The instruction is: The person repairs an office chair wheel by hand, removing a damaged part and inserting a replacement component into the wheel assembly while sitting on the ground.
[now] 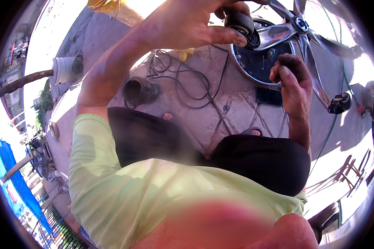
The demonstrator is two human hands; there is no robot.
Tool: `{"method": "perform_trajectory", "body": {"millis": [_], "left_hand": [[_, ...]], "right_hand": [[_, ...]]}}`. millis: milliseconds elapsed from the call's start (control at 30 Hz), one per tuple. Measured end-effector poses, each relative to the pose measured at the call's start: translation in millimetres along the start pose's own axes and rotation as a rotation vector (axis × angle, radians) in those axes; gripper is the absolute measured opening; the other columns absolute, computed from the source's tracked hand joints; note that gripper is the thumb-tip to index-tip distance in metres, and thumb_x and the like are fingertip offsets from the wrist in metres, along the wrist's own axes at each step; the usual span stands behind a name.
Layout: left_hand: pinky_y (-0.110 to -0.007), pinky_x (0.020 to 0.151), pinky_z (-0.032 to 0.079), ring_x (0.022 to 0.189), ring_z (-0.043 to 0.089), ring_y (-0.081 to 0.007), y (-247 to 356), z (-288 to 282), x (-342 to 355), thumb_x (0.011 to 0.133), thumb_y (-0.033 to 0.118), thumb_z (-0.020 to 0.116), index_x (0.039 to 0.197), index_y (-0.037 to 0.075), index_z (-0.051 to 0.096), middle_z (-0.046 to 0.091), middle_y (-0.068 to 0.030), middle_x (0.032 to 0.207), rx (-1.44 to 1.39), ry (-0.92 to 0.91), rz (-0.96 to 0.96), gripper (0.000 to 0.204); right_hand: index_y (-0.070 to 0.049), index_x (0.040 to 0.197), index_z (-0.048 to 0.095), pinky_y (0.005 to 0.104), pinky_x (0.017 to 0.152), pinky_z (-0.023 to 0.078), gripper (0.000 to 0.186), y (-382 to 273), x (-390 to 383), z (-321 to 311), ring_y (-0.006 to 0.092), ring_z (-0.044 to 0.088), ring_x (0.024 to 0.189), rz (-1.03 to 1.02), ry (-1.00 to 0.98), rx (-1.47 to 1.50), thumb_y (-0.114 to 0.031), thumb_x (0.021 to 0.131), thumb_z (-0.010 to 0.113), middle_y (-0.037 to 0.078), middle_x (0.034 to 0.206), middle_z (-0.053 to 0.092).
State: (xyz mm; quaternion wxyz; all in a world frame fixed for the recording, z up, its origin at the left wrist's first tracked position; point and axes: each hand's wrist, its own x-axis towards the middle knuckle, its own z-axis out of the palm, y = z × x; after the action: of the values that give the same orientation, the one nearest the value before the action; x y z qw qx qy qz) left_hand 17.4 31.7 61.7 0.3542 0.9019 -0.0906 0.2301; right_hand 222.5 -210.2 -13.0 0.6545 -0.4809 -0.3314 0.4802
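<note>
Black caster (242, 23), clasped in left hand (197, 25)

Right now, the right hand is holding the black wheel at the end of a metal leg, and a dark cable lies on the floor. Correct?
Not quite: the head view shows the left hand, not the right hand, holding the black wheel at the end of a metal leg. A dark cable does lie on the floor.

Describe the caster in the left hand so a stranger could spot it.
Find the shiny base, upper right. Follow its leftward arm to the dark caster at the tip. Unlike the untouched caster on the downward arm, this one is gripped by the left hand.
</note>
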Motion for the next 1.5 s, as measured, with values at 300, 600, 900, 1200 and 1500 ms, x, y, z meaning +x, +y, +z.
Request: {"method": "perform_trajectory", "body": {"millis": [300, 600, 900, 1200, 1500], "left_hand": [[-0.046, 0.097, 0.059, 0.11, 0.072, -0.0296, 4, 1, 3, 0.091, 0.023, 0.081, 0.153, 0.008, 0.045, 0.066, -0.0185, 0.129, -0.017, -0.017, -0.048, 0.073], [-0.045, 0.097, 0.059, 0.106, 0.074, -0.0283, 2, 4, 5, 0.091, 0.024, 0.082, 0.151, 0.007, 0.047, 0.071, -0.0179, 0.121, -0.066, -0.034, -0.079, 0.071], [-0.043, 0.094, 0.06, 0.098, 0.075, -0.0252, 2, 5, 8, 0.09, 0.022, 0.083, 0.15, 0.006, 0.05, 0.072, -0.017, 0.117, -0.058, -0.037, -0.062, 0.071], [-0.041, 0.102, 0.056, 0.12, 0.066, -0.0277, 11, 8, 3, 0.09, 0.017, 0.083, 0.152, 0.003, 0.047, 0.063, -0.019, 0.137, -0.035, -0.057, -0.165, 0.073], [-0.043, 0.106, 0.052, 0.127, 0.063, -0.0302, 22, 15, -5, 0.095, 0.016, 0.076, 0.156, -0.003, 0.035, 0.06, -0.022, 0.139, 0.003, -0.117, -0.361, 0.076]], "right_hand": [[0.001, 0.121, 0.066, 0.028, 0.081, 0.056, 0.027, 4, -2, 2, 0.0153, 0.069, 0.085, 0.006, 0.003, -0.029, -0.009, 0.096, 0.072, 0.008, 0.097, 0.071], [0.001, 0.12, 0.066, 0.0277, 0.079, 0.057, 0.028, 5, -3, 5, 0.0145, 0.07, 0.086, 0.056, 0.021, -0.054, -0.009, 0.095, 0.073, 0.008, 0.098, 0.072], [-0.001, 0.124, 0.067, 0.0224, 0.074, 0.051, 0.036, 5, 10, 24, 0.0083, 0.062, 0.08, -0.177, 0.076, -0.317, -0.012, 0.092, 0.078, 0.002, 0.097, 0.068], [-0.005, 0.125, 0.071, 0.023, 0.058, 0.045, 0.045, 3, 28, 36, 0.0059, 0.059, 0.069, -0.357, 0.047, -0.685, -0.015, 0.082, 0.082, 0.003, 0.105, 0.069], [-0.003, 0.137, 0.062, 0.0202, 0.064, 0.049, 0.054, 16, 34, 34, 0.0034, 0.061, 0.069, -0.293, -0.061, -0.568, -0.018, 0.09, 0.083, -0.001, 0.076, 0.069]]}}
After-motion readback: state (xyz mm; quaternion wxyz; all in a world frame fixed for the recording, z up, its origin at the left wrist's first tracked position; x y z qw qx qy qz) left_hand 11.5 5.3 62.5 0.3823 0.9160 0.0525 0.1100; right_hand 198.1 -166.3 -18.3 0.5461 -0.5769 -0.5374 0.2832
